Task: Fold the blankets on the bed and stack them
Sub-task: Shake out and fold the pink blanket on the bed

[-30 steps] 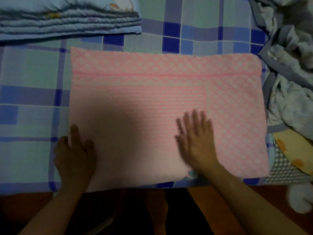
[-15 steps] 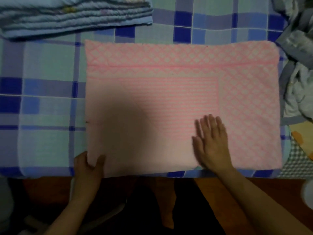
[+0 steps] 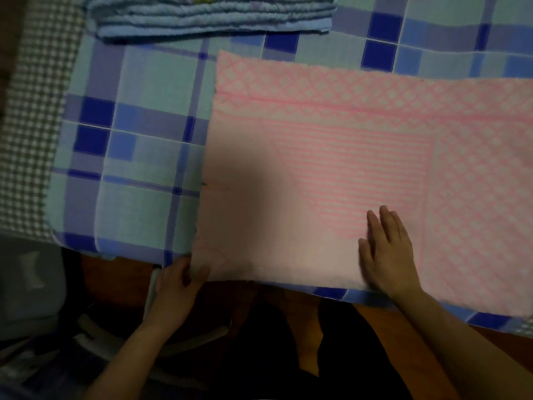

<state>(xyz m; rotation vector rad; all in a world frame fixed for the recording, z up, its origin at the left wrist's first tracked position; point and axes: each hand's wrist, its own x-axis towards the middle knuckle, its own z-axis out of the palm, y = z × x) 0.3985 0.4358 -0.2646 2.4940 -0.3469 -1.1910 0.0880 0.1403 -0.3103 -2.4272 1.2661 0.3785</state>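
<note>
A pink blanket (image 3: pixel 346 145) with a white diamond border lies folded flat on the blue plaid bed sheet (image 3: pixel 138 157); its right part runs out of view. My left hand (image 3: pixel 178 287) pinches the blanket's near left corner at the bed's edge, thumb on top. My right hand (image 3: pixel 389 252) rests palm down and flat on the near part of the blanket, fingers together. A folded light blue quilt (image 3: pixel 213 15) lies at the far edge, behind the pink blanket and to its left.
A grey checked cloth (image 3: pixel 31 125) covers the bed's left end. The wooden bed frame (image 3: pixel 115 281) shows below the sheet's near edge. Pale bundles (image 3: pixel 28 287) sit on the floor at lower left.
My left hand slid from lying flat on the blanket's left side down to its near left corner and took hold of it. The view shifted left; the crumpled bedding on the right dropped out of sight.
</note>
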